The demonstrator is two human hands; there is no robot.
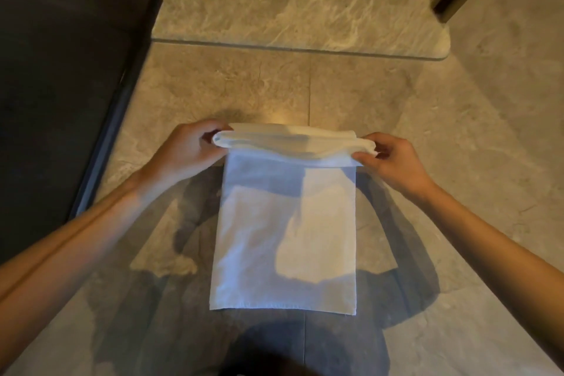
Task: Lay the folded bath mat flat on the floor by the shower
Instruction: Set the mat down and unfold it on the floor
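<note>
Reaching forward on bare arms, the left hand (189, 146) and right hand (393, 162) grip the bath mat (287, 232). Their fingers (364, 157) pinch its folded far end; its near part lies on the floor (457, 131).

The bath mat (283, 238) lies on the floor (457, 131), its folded 12 o'clock end between the left hand (189, 149) and right hand (393, 162). A step (290, 9) lies beyond at 12, a panel (61, 70) at 9 o'clock.

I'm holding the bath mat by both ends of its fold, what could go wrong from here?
The bath mat could stay bunched where your left hand and right hand pinch its folds, leaving it lumpy. Unfolded forward, its far edge might ride up on the raised step ahead.
</note>
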